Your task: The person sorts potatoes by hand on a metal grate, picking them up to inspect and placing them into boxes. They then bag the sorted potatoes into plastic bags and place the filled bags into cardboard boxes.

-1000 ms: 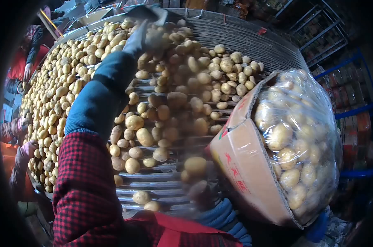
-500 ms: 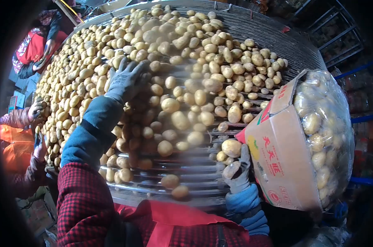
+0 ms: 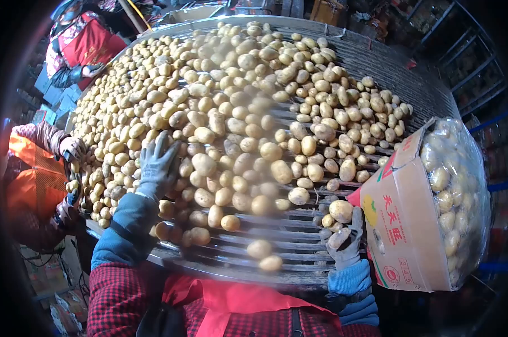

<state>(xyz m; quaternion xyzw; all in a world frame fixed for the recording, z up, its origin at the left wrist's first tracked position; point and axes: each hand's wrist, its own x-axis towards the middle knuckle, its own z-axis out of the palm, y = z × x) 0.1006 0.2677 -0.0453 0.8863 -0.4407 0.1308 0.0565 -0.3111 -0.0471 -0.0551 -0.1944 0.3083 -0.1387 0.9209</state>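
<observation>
Right hand (image 3: 346, 250) pinches a dark potato (image 3: 339, 238) beside the box (image 3: 400, 224) — left hand (image 3: 157, 166) spread over the heap (image 3: 131, 132)!

And here, close on the left side of the box, the right glove has its potato between thumb and fingers, the fingers curled round and pointing away from the body. Its long axis looks slanted, the far end tipping towards the box. Just beyond it, straight ahead of that grip and also left of the box, sits a bigger pale potato (image 3: 341, 211), close to the fingertips; whether they touch it, I cannot tell. The right hand is plainly the nearer one to that pair.

Over to the left hand, well apart from the box on its left — fingers fanned out, palm down among the potatoes, pinching nothing that shows. Potatoes lie ahead of its fingertips and on either side.

Between that hand and the box, two loose potatoes (image 3: 264, 255) sit on the slats (image 3: 301, 259), nearer the body than the heap. Farthest left of the box, a co-worker's hands (image 3: 72, 147) are at the heap's edge.
</observation>
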